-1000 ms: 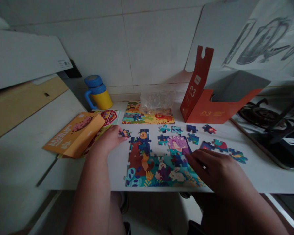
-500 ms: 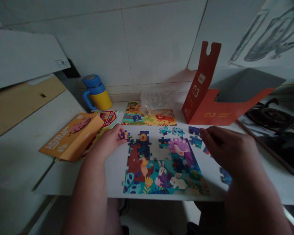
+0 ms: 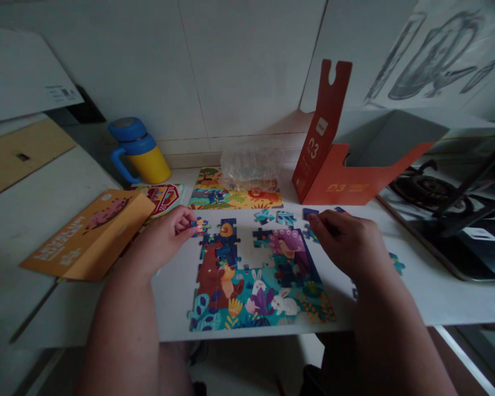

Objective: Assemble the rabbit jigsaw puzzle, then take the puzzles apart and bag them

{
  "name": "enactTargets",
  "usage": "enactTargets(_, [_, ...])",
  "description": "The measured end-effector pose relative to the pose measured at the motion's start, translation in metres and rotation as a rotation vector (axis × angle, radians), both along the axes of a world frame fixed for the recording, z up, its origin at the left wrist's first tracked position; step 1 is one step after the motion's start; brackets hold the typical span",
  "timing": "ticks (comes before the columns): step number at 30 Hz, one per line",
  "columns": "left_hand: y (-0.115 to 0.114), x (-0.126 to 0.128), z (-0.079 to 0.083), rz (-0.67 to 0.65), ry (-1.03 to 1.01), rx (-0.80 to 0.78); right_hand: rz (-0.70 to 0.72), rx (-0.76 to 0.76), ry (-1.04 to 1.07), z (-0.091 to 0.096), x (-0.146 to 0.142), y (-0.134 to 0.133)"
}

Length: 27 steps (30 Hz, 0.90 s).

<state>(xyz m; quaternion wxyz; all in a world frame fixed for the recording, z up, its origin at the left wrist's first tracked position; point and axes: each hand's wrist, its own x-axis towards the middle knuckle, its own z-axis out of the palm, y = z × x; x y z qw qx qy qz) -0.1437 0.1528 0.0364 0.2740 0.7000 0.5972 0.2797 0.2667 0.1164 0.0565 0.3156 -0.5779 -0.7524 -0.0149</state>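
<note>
Puzzle [image 3: 264, 302], partly joined, lies at the table's near edge between our two forearms, with a gap in its far middle. At its far left corner, our left hand [image 3: 169, 234] has thumb and fingers closed in a pinch on a patterned piece [image 3: 199, 226]; we cannot tell whether that piece touches the puzzle. Beyond the puzzle's far right corner, our right hand [image 3: 346, 236] has its fingers curled in, the thumb tip at a dark blue piece [image 3: 309, 211]; whether it grips that piece we cannot tell. Two teal pieces [image 3: 286, 218] lie just past the puzzle's far edge. Farther off we see a picture [image 3: 202, 198], partly under clear plastic [image 3: 251, 165]. A packet [image 3: 86, 236] and a mug [image 3: 152, 165] are to the left; an orange box [image 3: 342, 184] stands far right, a stove [image 3: 433, 192] beyond it on the table [image 3: 173, 308].
</note>
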Motion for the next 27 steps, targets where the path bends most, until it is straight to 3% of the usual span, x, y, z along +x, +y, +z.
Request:
enactTargets(6, [-0.010, 0.020, 0.014, -0.070, -0.071, -0.012, 0.042, -0.008, 0.023, 0.000, -0.003, 0.001])
enactTargets(12, [-0.030, 0.064, 0.031, -0.168, -0.156, -0.088, 0.134, -0.108, -0.055, -0.006, -0.009, 0.003])
enactTargets(18, [-0.037, 0.093, 0.021, -0.271, -0.094, -0.069, 0.248, -0.216, -0.015, -0.005, -0.019, -0.001])
enactTargets(27, [-0.036, 0.092, 0.012, -0.237, 0.070, 0.002, 0.288, -0.234, -0.040, -0.004, -0.026, 0.001])
